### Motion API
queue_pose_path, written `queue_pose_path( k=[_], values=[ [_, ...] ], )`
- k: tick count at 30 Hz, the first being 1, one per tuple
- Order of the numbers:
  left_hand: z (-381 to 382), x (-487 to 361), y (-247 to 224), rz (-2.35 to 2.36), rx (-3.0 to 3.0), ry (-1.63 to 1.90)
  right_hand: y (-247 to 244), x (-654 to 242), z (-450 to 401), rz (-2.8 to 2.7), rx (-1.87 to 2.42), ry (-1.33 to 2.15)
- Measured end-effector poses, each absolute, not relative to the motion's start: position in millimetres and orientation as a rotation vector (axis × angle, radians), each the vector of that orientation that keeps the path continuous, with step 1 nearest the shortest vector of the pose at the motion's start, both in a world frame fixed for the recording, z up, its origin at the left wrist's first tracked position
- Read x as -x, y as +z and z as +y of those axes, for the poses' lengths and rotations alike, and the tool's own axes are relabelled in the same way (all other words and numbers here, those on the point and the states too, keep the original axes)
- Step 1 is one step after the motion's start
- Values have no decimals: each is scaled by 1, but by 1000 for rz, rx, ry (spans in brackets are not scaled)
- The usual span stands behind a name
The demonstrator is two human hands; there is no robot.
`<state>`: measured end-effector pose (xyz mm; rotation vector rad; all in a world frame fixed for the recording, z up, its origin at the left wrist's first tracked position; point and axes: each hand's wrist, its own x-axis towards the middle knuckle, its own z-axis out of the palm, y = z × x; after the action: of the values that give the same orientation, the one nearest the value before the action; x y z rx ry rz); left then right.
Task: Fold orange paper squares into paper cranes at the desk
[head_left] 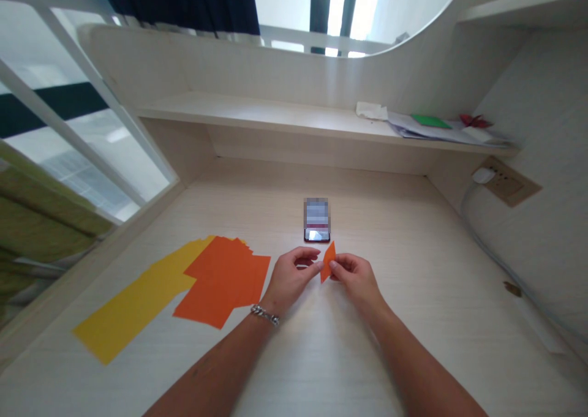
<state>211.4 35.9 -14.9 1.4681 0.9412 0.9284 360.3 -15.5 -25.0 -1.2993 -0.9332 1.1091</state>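
Orange paper (327, 261), apparently folded, clamped between my fingers (340, 265); unfolded orange sheets (225, 282) and yellow sheets (133, 300) lie on the desk (413, 294).

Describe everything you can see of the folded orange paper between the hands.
The folded orange paper is a small, narrow piece with pointed ends, roughly kite-shaped, with a matte look like craft paper. It is held up above the pale wood-grain desk, tilted, with its long axis running nearly away from the viewer. The left hand and right hand touch it from either side. Its fine fold lines are too small to make out.
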Motion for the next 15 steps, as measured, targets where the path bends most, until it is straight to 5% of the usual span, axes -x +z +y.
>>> queue_pose_path(
  k=[15],
  values=[
    [35, -208, -6, 664, -1017, 760, -9, -364, -23, -824, 1201, 1256]
  ],
)
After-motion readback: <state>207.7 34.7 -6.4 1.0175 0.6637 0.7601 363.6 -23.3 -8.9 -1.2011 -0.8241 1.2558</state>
